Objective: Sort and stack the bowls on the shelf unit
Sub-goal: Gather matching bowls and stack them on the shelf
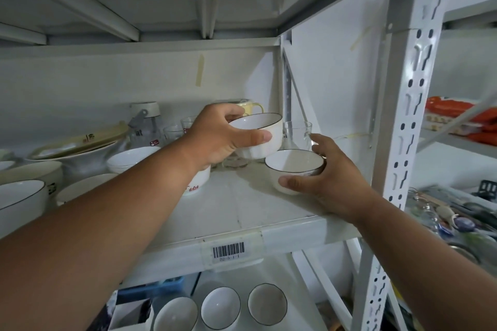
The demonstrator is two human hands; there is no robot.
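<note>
Head view: two white bowls with thin dark rims are handled at the centre of the frame, above the middle level of a white metal shelf unit. The upper bowl is gripped by the left hand, with the thumb laid across its near wall and the fingers curled over the far rim; it is held clear of the shelf board and tilted slightly. The lower bowl is clasped by the right hand, the thumb pressed against its near wall and the fingers wrapped round its right side; whether its base touches the board cannot be determined. The two bowls are just beside each other, the upper one up and to the left. Behind them stand a clear glass and a pale yellow mug, partly hidden. At the left of the frame, further bowls and a stack of plates occupy the same board. A barcode label is fixed to the front edge of the board. At the bottom centre, three dark-rimmed bowls are seen on the level below.
</note>
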